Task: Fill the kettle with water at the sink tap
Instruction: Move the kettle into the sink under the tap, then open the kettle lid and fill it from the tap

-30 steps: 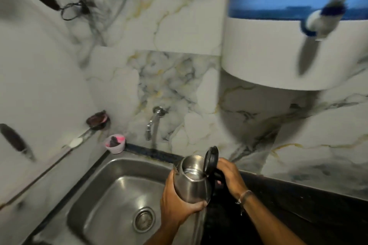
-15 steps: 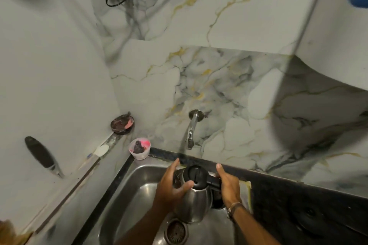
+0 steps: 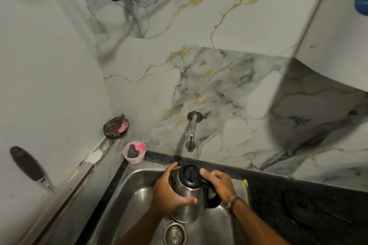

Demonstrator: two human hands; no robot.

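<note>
A steel kettle [image 3: 187,203] with a black lid and black handle is held upright over the sink basin [image 3: 135,201], just below and in front of the chrome tap [image 3: 191,135]. The lid looks down on the kettle's top. My left hand [image 3: 169,191] wraps the kettle's left side. My right hand [image 3: 221,185] grips the black handle, thumb resting by the lid. No water stream shows from the tap.
A drain [image 3: 175,234] lies under the kettle. A small pink cup [image 3: 134,152] stands at the sink's back left corner, a dark round dish [image 3: 116,127] on the ledge behind it. A dark countertop [image 3: 298,205] runs to the right. A white and blue dispenser [image 3: 338,26] hangs at the upper right.
The kettle went from the sink's right edge into the basin under the tap. Its lid, standing up a second ago, now lies down on top. The view tilted down and left.
</note>
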